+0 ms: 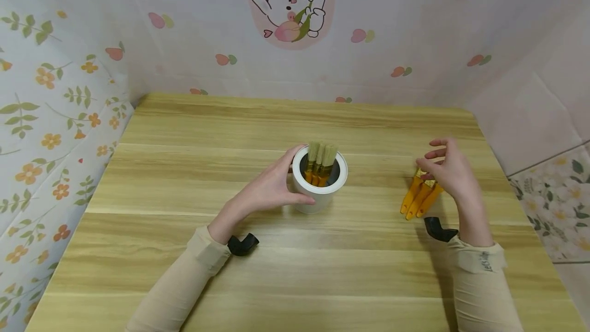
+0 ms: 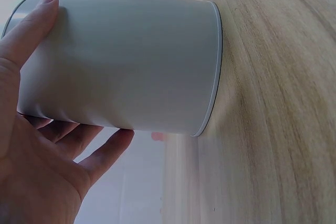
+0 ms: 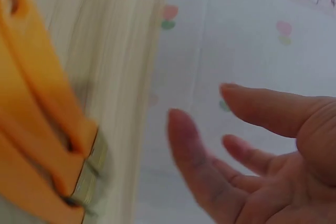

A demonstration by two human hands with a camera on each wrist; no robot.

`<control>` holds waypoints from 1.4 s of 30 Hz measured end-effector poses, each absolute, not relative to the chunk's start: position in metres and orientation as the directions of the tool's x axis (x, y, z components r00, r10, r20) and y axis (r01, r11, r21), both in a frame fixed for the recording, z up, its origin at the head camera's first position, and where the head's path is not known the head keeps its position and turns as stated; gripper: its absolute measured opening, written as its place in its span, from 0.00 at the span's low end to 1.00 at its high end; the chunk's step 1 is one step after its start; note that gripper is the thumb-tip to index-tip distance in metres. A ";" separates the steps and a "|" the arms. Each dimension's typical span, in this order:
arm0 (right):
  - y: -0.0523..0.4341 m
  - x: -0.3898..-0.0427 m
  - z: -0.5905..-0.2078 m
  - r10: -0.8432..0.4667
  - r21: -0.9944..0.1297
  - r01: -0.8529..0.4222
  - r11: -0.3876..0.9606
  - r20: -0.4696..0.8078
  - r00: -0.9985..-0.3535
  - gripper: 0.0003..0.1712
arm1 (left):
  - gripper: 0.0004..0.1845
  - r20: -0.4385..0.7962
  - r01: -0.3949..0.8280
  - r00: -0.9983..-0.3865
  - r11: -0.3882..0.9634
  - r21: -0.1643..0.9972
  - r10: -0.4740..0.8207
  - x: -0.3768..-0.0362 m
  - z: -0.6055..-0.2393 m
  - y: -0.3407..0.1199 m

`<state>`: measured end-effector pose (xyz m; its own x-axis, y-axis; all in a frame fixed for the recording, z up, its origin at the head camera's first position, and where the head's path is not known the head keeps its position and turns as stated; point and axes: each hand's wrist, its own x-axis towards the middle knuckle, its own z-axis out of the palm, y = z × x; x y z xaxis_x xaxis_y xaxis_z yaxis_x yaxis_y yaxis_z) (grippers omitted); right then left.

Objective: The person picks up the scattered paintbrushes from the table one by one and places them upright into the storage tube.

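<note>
Currently, left fingers (image 2: 111,150) grip the canister (image 2: 126,66); loose right fingers (image 3: 190,142) hover above orange brushes (image 1: 419,201).

From where I stand, the left forearm (image 1: 177,283) slants inward and the left hand (image 1: 272,186) grips, thumb (image 2: 34,30) spread opposite the fingers (image 2: 110,153); the right forearm (image 1: 484,291) runs almost straight ahead, the right hand (image 1: 453,170) tilting inward, fingers loosely curved and the thumb apart from the index fingertip (image 3: 181,124)

The brush handles (image 1: 418,203) are orange, the canister's rim (image 1: 343,169) white.
</note>
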<state>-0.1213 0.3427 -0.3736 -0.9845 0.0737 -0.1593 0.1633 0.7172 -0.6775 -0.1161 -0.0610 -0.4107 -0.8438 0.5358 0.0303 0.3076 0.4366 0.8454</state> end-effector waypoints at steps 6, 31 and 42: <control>0.357 -0.126 -0.383 0.070 -0.595 0.270 0.757 -0.337 -0.939 0.43 | 0.62 0.034 0.310 -0.842 0.430 0.848 0.539 -0.116 -0.411 -0.060; 0.335 -0.131 -0.406 0.144 -0.380 0.232 0.895 -0.245 -0.959 0.44 | 0.63 0.029 0.305 -0.844 0.434 0.848 0.536 -0.116 -0.411 -0.060; 0.334 -0.132 -0.409 0.144 -0.426 0.253 0.869 -0.273 -0.951 0.51 | 0.63 0.030 0.312 -0.845 0.447 0.839 0.534 -0.115 -0.410 -0.060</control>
